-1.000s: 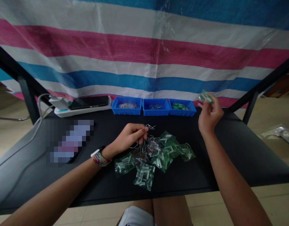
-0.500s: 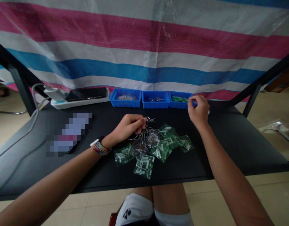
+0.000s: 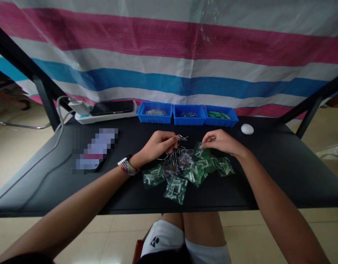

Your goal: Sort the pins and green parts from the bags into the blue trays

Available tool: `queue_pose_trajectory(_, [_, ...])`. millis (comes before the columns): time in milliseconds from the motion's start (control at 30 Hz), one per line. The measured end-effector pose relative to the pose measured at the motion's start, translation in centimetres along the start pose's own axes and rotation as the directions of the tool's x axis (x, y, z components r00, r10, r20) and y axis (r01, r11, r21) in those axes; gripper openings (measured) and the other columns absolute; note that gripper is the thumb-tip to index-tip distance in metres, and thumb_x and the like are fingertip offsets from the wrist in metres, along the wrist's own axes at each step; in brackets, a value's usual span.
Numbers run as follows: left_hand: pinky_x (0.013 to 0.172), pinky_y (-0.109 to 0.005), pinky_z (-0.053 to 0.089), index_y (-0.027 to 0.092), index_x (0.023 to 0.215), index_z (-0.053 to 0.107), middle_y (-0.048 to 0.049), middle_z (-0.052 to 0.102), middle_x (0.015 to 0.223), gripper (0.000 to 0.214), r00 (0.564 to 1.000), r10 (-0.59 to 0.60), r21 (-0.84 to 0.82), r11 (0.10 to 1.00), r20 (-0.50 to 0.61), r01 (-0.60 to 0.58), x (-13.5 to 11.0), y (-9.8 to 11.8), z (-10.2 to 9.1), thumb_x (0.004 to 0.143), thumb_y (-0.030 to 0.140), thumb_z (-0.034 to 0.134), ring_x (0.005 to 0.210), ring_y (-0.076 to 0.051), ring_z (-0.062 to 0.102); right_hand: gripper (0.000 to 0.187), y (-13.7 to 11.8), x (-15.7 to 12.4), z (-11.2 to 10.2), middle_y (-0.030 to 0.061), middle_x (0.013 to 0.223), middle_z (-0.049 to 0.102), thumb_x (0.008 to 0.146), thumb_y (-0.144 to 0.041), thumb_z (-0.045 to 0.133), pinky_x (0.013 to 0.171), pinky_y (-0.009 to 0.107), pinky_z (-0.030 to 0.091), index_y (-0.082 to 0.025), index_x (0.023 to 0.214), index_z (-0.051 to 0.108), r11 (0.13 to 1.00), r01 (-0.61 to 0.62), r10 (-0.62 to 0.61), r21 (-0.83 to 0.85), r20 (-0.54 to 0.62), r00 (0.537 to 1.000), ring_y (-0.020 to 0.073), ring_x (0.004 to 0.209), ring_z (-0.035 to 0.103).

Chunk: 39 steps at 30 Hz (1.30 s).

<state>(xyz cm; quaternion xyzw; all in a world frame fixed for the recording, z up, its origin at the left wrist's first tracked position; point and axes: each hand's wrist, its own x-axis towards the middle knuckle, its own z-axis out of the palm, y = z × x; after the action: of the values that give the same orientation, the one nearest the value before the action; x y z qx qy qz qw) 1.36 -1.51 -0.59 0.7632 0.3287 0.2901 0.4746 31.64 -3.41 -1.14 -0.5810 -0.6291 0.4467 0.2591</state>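
Observation:
Above the middle of the black table [image 3: 125,198], my left hand [image 3: 162,145] is closed around a few thin metal pins [image 3: 182,138], their ends sticking out past the thumb. More loose pins [image 3: 173,157] lie just below it. My right hand [image 3: 217,141] pinches at the upper edge of a small green plastic bag [image 3: 198,150] holding pale pieces; the fingertips partly cover it. Other green bags with white pieces, such as the nearest bag [image 3: 176,189] and the rightmost bag [image 3: 224,167], lie spread around clear bags [image 3: 186,158] with brownish pieces.
Behind the hands stand three blue bins: the left bin [image 3: 155,119], the middle bin with pins [image 3: 189,121] and the right bin with green pieces [image 3: 222,122]. A white mouse [image 3: 247,129], a power strip [image 3: 108,116] with a dark phone [image 3: 112,107], and a blurred-out phone [image 3: 96,150] also lie here.
My right hand has come from the right blue bin down and left to a green bag. My left hand keeps its hold on the pins. The view has shifted slightly left.

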Motion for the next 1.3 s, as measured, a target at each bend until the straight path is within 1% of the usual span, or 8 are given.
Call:
queue_pose_trajectory(167, [0.052, -0.02, 0.038, 0.015, 0.075, 0.068, 0.0, 0.062, 0.055, 0.044, 0.999, 0.008, -0.037, 0.999, -0.033, -0.01, 0.1, 0.2, 0.0, 0.104, 0.046, 0.056, 0.05, -0.01, 0.054, 0.037, -0.4, -0.1, -0.8, 0.0047, 0.076, 0.076, 0.065, -0.03, 0.092, 0.055, 0.026, 0.054, -0.016, 0.098, 0.082, 0.948, -0.053, 0.1, 0.315, -0.135, 0.986, 0.0139, 0.061, 0.064])
queue_pose_trajectory(333, [0.054, -0.021, 0.042, 0.015, 0.075, 0.067, 0.0007, 0.06, 0.056, 0.042, 0.993, 0.014, -0.116, 0.993, -0.114, -0.028, 0.2, 0.0, 0.1, 0.104, 0.045, 0.057, 0.051, -0.01, 0.055, 0.045, -1.6, 0.0, 0.9, 0.0001, 0.082, 0.073, 0.069, -0.034, 0.093, 0.07, 0.03, 0.065, -0.021, 0.109, 0.078, 0.818, 0.211, 0.006, 0.536, -0.374, 0.927, 0.0158, 0.075, 0.071])
queue_pose_trajectory(467, [0.055, -0.021, 0.046, 0.014, 0.089, 0.073, -0.0011, 0.066, 0.068, 0.041, 0.997, -0.019, -0.154, 0.988, -0.077, 0.007, 0.1, 0.1, 0.3, 0.102, 0.051, 0.061, 0.058, -0.011, 0.061, 0.052, -2.6, -0.4, 3.8, -0.0034, 0.084, 0.068, 0.073, -0.039, 0.093, 0.08, 0.033, 0.066, -0.026, 0.119, 0.073, 0.75, 0.335, -0.096, 0.57, -0.408, 0.908, 0.0157, 0.081, 0.071])
queue_pose_trajectory(667, [0.059, -0.021, 0.048, 0.014, 0.087, 0.071, -0.003, 0.072, 0.076, 0.038, 0.999, 0.012, -0.177, 0.984, -0.038, -0.019, -0.2, 1.3, 0.7, 0.097, 0.051, 0.072, 0.063, -0.011, 0.064, 0.043, -3.1, -1.1, 7.1, -0.0001, 0.089, 0.068, 0.082, -0.045, 0.087, 0.085, 0.038, 0.065, -0.025, 0.117, 0.071, 0.832, 0.385, -0.175, 0.399, -0.471, 0.865, 0.0187, 0.084, 0.069])
queue_pose_trajectory(867, [0.06, -0.021, 0.049, 0.014, 0.085, 0.067, -0.0014, 0.069, 0.071, 0.035, 0.994, 0.054, -0.197, 0.978, -0.096, -0.072, 0.0, 0.7, 0.6, 0.096, 0.047, 0.076, 0.062, -0.011, 0.065, 0.055, -3.8, -1.5, 7.4, 0.0007, 0.097, 0.07, 0.08, -0.042, 0.09, 0.081, 0.042, 0.07, -0.026, 0.127, 0.066, 0.759, 0.294, -0.17, 0.581, -0.259, 0.951, 0.0208, 0.087, 0.074])
queue_pose_trajectory(967, [0.061, -0.022, 0.049, 0.015, 0.083, 0.066, -0.0014, 0.069, 0.07, 0.036, 0.995, 0.052, -0.194, 0.979, -0.08, -0.067, 0.0, 0.5, 0.5, 0.097, 0.047, 0.074, 0.063, -0.012, 0.064, 0.052, -3.9, -1.7, 7.4, 0.0019, 0.098, 0.073, 0.077, -0.04, 0.094, 0.081, 0.044, 0.071, -0.023, 0.12, 0.069, 0.732, 0.238, -0.168, 0.638, -0.17, 0.971, 0.0211, 0.085, 0.076])
queue_pose_trajectory(1167, [0.061, -0.023, 0.047, 0.015, 0.085, 0.064, 0.0, 0.066, 0.069, 0.038, 0.996, 0.042, -0.24, 0.969, -0.073, -0.059, -0.1, 0.8, 0.6, 0.096, 0.051, 0.073, 0.063, -0.012, 0.063, 0.053, -3.8, -1.6, 7.8, 0.0037, 0.1, 0.077, 0.075, -0.038, 0.096, 0.081, 0.045, 0.071, -0.023, 0.118, 0.071, 0.736, 0.26, -0.191, 0.625, -0.176, 0.966, 0.0227, 0.09, 0.076])
queue_pose_trajectory(1300, [0.062, -0.024, 0.048, 0.016, 0.086, 0.063, 0.0002, 0.064, 0.074, 0.041, 1.0, -0.007, -0.281, 0.96, 0.007, 0.009, -0.2, 0.7, 0.8, 0.092, 0.053, 0.078, 0.065, -0.013, 0.063, 0.05, -3.7, -1.6, 7.7, 0.0056, 0.1, 0.079, 0.076, -0.039, 0.095, 0.08, 0.046, 0.071, -0.023, 0.117, 0.071, 0.756, 0.292, -0.195, 0.586, -0.223, 0.955, 0.0247, 0.088, 0.078])
